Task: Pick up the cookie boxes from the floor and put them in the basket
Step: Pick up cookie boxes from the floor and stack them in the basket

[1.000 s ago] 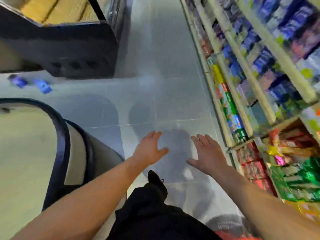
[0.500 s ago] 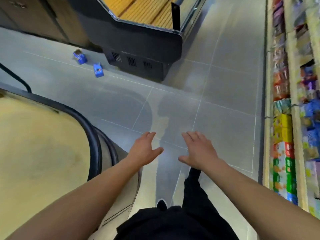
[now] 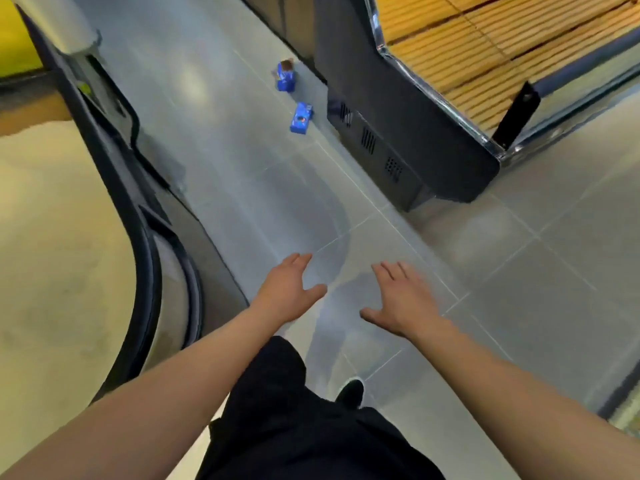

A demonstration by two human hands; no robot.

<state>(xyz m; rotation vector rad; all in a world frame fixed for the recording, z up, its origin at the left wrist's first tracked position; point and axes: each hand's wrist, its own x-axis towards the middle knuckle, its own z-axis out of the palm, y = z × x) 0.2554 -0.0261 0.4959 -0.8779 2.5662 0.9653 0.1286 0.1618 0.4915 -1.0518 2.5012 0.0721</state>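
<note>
Two blue cookie boxes lie on the grey tiled floor ahead. The nearer box (image 3: 301, 118) lies flat beside the dark display case. The farther box (image 3: 286, 76) stands a little beyond it, with something brown at its top. My left hand (image 3: 287, 289) and my right hand (image 3: 401, 297) are stretched out in front of me, palms down, fingers spread, holding nothing. Both hands are far short of the boxes. No basket is in view.
A dark display case (image 3: 408, 133) with a glass rim and yellow wooden slats stands at the upper right. A curved black-edged structure (image 3: 149, 258) with a beige surface fills the left. My black-trousered leg and shoe (image 3: 349, 393) are below on the floor.
The view has swung left and forward. The shelves on the right have gone out of view, and the two blue boxes now sit nearer the middle. Both hands stay open and outstretched.
</note>
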